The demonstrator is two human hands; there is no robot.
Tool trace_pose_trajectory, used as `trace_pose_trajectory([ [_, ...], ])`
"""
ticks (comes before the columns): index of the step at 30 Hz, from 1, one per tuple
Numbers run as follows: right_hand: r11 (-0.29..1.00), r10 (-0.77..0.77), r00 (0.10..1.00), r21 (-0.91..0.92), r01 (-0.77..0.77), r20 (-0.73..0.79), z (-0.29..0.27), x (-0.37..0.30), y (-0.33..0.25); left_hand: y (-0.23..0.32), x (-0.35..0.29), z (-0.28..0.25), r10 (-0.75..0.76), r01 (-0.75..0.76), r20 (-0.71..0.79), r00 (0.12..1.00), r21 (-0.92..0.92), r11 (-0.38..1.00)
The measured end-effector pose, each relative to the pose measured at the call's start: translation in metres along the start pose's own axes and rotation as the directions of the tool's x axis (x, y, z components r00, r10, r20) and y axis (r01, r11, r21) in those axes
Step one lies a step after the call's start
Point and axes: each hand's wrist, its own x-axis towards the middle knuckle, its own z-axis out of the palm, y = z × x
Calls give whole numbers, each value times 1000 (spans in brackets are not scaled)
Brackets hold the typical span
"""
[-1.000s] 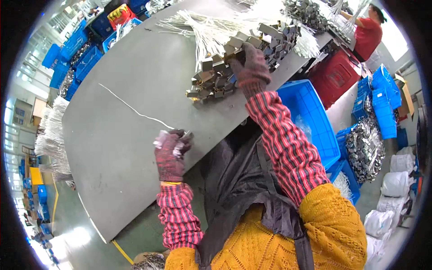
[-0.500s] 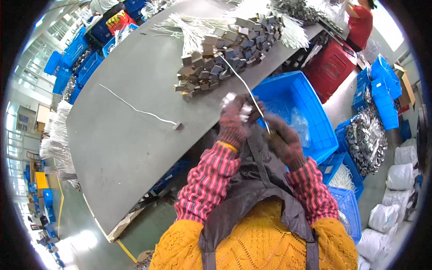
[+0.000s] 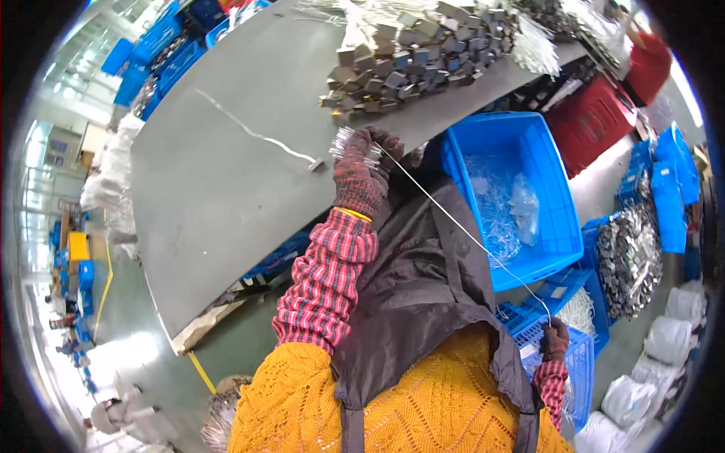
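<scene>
My left hand (image 3: 364, 170), in a dark knitted glove, is closed at the front edge of the grey table (image 3: 219, 189). It grips small silvery pieces (image 3: 343, 140) too blurred to name, and one end of a thin white wire (image 3: 468, 235). Down to the right, my gloved right hand (image 3: 554, 341) is closed on the wire's other end, so the wire stretches across my dark apron and a blue crate. Just left of my left hand, a dark metal block (image 3: 316, 164) with a white wire attached lies on the table. Beyond it sits a pile of similar blocks (image 3: 423, 64).
A large blue crate (image 3: 563, 226) with clear plastic and wire scraps stands beside the table. A red container (image 3: 589, 124) is behind it. At the right are a heap of metal pieces (image 3: 628, 257), more blue crates (image 3: 578, 381) and white sacks (image 3: 668, 340).
My right hand has swung away from my left hand, down and to the right, drawing the white wire out long. The whole view has shifted, and the left hand stays by the table edge.
</scene>
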Motion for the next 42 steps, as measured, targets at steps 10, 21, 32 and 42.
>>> trace_pose_trajectory([
  [10,997,20,1000,70,-22,18,17,29,-12,51,6,-26,143,-133,-66,988,127,983],
  [21,991,-136,989,11,135,63,41,75,2,78,-3,-36,136,-133,97,986,-34,990],
  [32,997,67,996,37,-69,61,68,50,-32,81,-12,-45,200,-197,21,980,-86,977],
  [42,998,-64,992,-7,66,113,82,33,-42,70,-15,-52,129,-121,149,980,-62,991],
])
